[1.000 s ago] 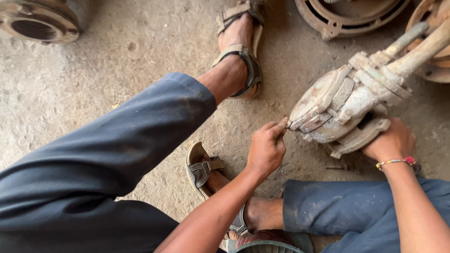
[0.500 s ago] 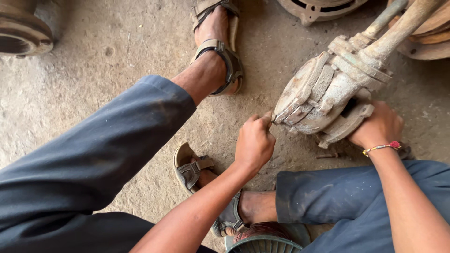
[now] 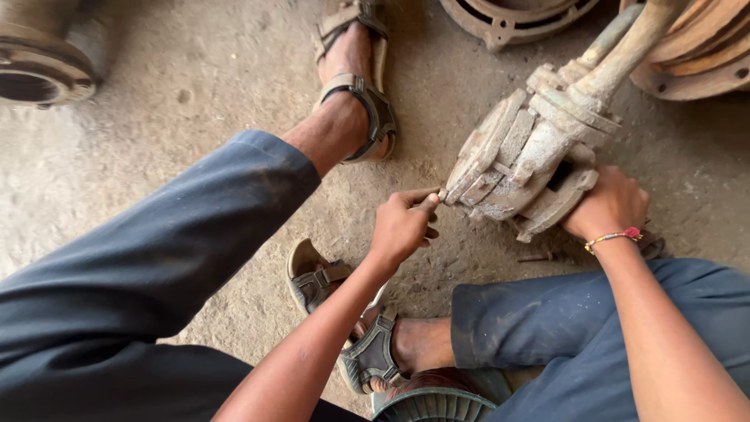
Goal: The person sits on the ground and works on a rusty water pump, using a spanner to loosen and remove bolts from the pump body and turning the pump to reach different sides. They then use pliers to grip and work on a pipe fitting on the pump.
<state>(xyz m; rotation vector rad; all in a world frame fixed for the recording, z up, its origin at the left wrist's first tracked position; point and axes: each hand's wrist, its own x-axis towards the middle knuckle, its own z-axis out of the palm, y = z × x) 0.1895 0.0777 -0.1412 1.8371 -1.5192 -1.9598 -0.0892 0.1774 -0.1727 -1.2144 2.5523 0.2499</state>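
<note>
Over the last second the grimy metal casting (image 3: 525,160) has shifted left and up in view, tilting steeper; the left hand (image 3: 402,227) followed, fingers (image 3: 426,205) pinched at its lower-left edge, while the right hand (image 3: 608,205) slid further under its lower right side.

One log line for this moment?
left hand: pinching at edge of metal casting | right hand: gripping casting's underside | casting tilted on concrete floor

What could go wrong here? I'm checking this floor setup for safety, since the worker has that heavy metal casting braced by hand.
The metal casting rests tilted on the floor, steadied only by the right hand; it might roll onto the sandalled feet nearby. The left hand pinches at its edge, so fingers could get nicked or pinched if it shifts.
</note>
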